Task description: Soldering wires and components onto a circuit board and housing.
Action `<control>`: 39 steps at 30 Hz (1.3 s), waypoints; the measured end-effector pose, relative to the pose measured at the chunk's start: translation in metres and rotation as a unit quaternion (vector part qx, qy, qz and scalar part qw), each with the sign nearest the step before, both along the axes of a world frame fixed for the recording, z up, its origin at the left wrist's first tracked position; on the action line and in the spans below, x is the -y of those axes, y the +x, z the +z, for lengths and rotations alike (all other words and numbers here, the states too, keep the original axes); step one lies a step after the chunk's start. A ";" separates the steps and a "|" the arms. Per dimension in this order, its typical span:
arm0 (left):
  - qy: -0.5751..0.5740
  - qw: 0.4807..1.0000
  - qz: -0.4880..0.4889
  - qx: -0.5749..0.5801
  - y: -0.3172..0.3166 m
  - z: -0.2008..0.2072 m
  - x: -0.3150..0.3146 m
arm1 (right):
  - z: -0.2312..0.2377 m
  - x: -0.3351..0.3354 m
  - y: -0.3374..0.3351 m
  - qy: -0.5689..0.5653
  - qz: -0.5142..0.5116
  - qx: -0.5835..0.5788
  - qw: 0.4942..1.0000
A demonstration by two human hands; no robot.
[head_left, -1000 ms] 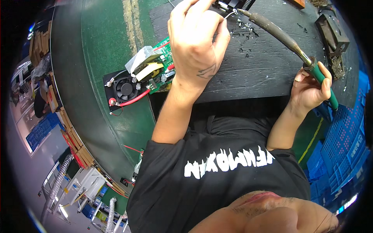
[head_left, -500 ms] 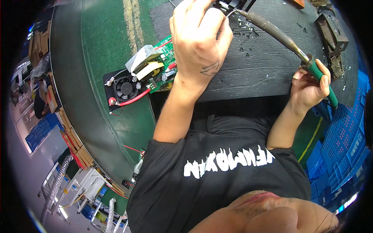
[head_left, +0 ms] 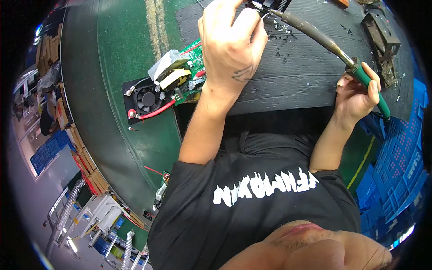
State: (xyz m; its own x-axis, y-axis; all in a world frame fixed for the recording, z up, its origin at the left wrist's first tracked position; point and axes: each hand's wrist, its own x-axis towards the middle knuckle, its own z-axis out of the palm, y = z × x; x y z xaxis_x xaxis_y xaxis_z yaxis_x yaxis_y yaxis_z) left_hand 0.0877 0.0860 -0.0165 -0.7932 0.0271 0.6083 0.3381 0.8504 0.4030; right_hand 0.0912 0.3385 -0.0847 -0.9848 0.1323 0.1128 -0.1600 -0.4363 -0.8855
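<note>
Board point(head_left: 196, 56): partly behind left wrist | left hand point(head_left: 231, 45): fingertips hidden, grip pinching wire point(head_left: 265, 16) | black part point(head_left: 281, 4): on counter point(head_left: 288, 90), cut off above | iron point(head_left: 332, 47): tip by part, contact unclear | right hand point(head_left: 355, 98): grip around iron's handle

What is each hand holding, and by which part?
The right hand holds the soldering iron by its green handle. The left hand appears to pinch a thin pale wire; exactly where it grips is hidden.
</note>
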 end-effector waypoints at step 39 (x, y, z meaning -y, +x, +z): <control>-0.167 0.953 -0.004 0.252 0.009 0.008 0.084 | 0.002 -0.004 -0.001 -0.068 -0.004 -0.016 0.998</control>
State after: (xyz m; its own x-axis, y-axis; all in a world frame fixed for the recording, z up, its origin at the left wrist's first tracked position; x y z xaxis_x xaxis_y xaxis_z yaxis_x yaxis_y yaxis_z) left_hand 0.0963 0.0018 -0.0089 -0.9814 0.1604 0.1054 0.1805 0.9581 0.2226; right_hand 0.0899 0.3420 -0.0825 -0.9799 0.1558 0.1247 -0.1909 -0.5503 -0.8129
